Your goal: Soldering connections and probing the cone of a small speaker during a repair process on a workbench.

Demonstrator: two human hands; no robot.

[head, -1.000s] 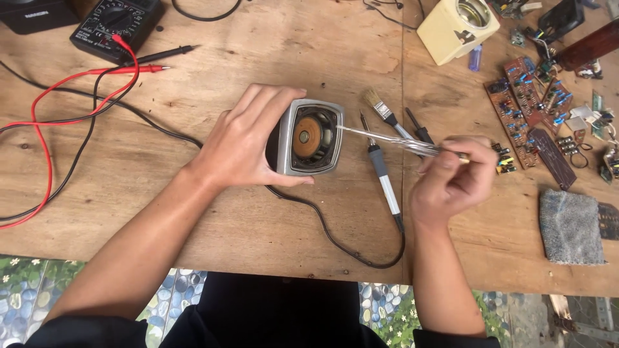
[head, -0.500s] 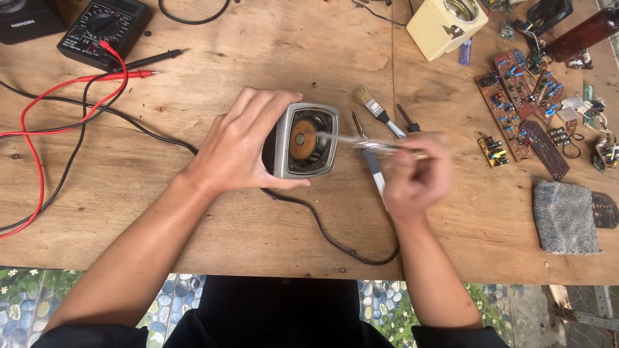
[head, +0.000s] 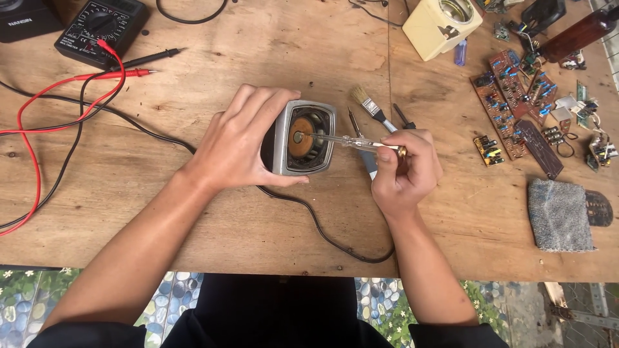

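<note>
- While the small speaker [head: 303, 137] lies mid-desk, gripped by the left hand [head: 238, 145], a screwdriver [head: 348, 140] pinched in the right hand [head: 403, 169] is set at its cone centre.
- Casing looks intact; work seems early.
- Paintbrush [head: 369, 106] and circuit boards [head: 516, 106] are left beside on the desk [head: 193, 212].

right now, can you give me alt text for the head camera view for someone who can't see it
Seen from above, a left hand steadies a small grey speaker housing on a wooden table while the right hand pushes a clear-handled screwdriver into its centre. A multimeter with red and black leads lies far left, circuit boards far right.
</note>
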